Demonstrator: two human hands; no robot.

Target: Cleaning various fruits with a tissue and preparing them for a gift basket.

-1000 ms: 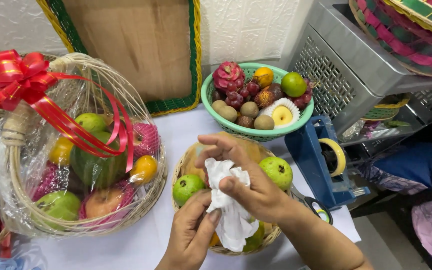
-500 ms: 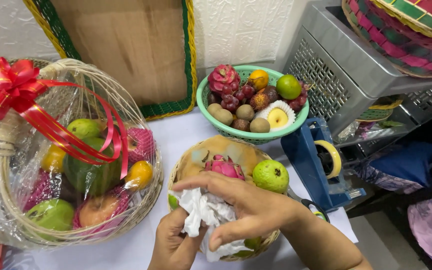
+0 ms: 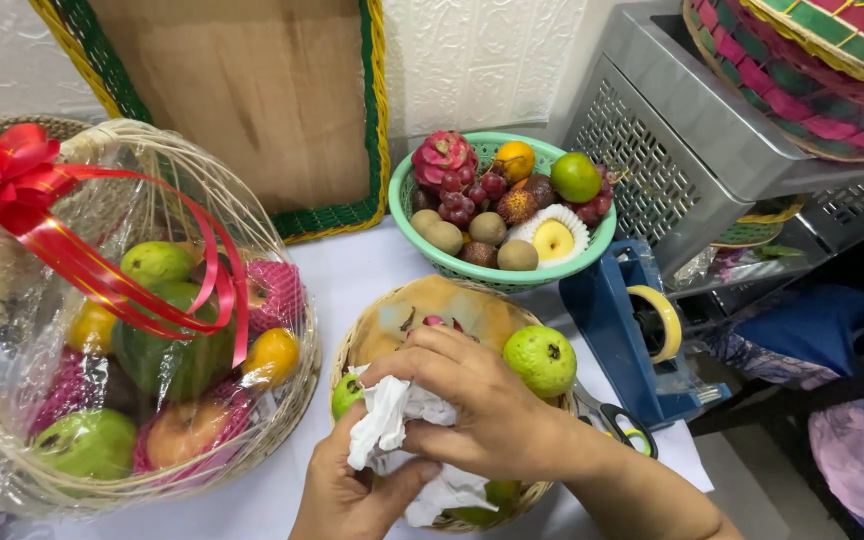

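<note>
White tabletop (image 3: pixel 352 275) against a textured wall | both hands together over the small wicker basket (image 3: pixel 392 325) | right hand (image 3: pixel 477 400) and left hand (image 3: pixel 352 495) clamped on crumpled white wrapping (image 3: pixel 392 425) | green guava (image 3: pixel 540 360) just beside | wrapped gift basket (image 3: pixel 102 330) at left

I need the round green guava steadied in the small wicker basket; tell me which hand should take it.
Right hand, probably: it lies beside the round green guava in the small wicker basket, while the left hand sits lower, gripping the crumpled white paper.
</note>
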